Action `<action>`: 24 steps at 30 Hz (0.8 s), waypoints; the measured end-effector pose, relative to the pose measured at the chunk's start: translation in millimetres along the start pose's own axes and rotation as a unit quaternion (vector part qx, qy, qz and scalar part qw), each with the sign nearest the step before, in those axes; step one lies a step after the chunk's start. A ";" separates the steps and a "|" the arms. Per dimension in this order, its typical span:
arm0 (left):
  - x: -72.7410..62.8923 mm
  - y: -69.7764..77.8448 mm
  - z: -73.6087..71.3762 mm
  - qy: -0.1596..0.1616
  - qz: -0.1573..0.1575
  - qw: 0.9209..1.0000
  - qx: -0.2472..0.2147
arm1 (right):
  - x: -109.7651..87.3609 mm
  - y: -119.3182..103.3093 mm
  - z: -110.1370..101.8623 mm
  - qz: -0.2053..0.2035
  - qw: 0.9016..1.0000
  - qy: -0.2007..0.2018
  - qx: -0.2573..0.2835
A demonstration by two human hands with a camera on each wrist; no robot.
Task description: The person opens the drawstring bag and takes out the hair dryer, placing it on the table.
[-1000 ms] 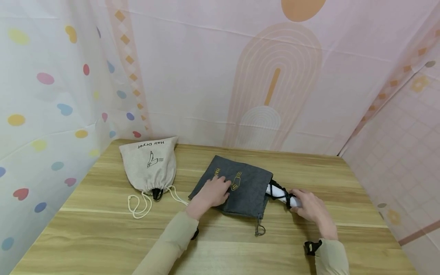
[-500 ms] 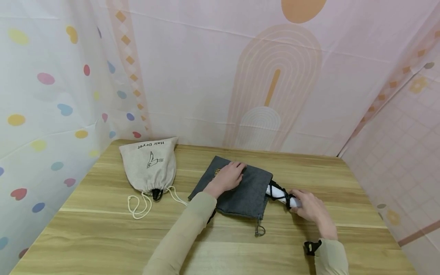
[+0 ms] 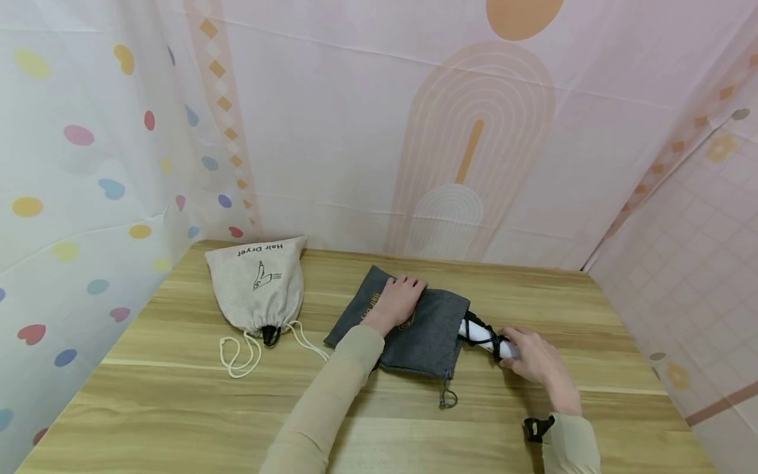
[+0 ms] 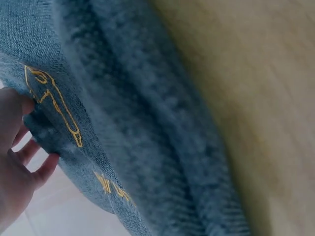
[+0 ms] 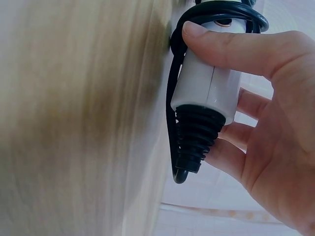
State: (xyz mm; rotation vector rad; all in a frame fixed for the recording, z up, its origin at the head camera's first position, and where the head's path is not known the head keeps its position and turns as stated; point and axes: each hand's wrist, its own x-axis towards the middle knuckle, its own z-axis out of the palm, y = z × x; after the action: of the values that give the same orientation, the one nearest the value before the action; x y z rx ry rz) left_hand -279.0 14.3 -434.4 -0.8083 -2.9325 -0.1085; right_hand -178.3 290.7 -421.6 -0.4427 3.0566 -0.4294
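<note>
A dark grey drawstring bag (image 3: 429, 339), printed with a yellow hair dryer drawing, lies on the table with its mouth facing right. My left hand (image 3: 398, 301) reaches across it and pinches the cloth near its far edge; the left wrist view shows thumb and fingers (image 4: 47, 169) on a fold. Out of the mouth sticks the white handle of a hair dryer (image 3: 476, 332), wound with black cord. The rest of the dryer is hidden inside. My right hand (image 3: 535, 355) grips the handle's end, thumb across the white casing (image 5: 199, 91), beside the ribbed black cord sleeve (image 5: 194, 135).
Left of the grey bag lies a beige bag (image 3: 260, 283) marked "Hair Dryer", a black ribbed tip at its gathered mouth and white cords trailing out. A grey drawstring loop (image 3: 448, 397) hangs from the dark bag. Patterned curtains surround the wooden table (image 3: 207, 421).
My left hand has slid from the middle of the grey bag up to its far edge and now pinches the cloth, which has bunched slightly. My right hand keeps its grip on the dryer handle.
</note>
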 end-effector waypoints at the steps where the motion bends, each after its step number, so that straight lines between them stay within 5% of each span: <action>1: -0.3 -0.2 0.0 0.001 -0.002 1.000 0.002 | -0.2 0.0 0.1 -0.001 1.000 0.002 -0.001; 24: -6.1 -11.5 1.7 0.016 -0.028 0.999 0.002 | -3.8 0.2 -1.9 -0.023 0.999 0.024 -0.004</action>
State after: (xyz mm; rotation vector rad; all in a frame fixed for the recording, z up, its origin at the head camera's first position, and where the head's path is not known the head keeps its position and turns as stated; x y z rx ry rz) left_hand -279.8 1.5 -437.3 -0.7170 -2.9249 -0.1194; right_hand -174.9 292.4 -419.9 -0.5111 3.1017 -0.4350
